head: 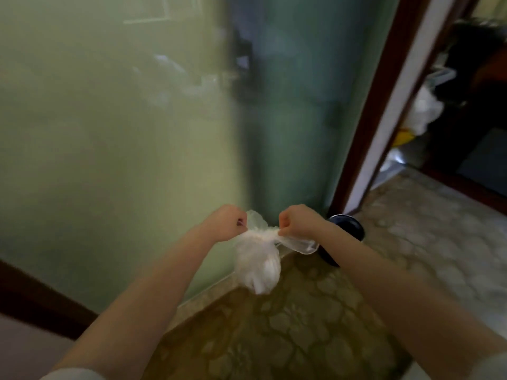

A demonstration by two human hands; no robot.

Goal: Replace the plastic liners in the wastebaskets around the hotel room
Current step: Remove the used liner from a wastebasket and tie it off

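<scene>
Both fists clench one liner bag: left hand, right hand; one dark wastebasket behind.

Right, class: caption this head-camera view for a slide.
Left hand and right hand grip the top ends of a bulging plastic liner above a patterned floor.

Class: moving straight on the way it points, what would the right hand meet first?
Likely the white plastic liner, whose neck the right hand grips, then the left hand; depth unclear.

Thin translucent plastic bag; patterned stone floor.
</scene>
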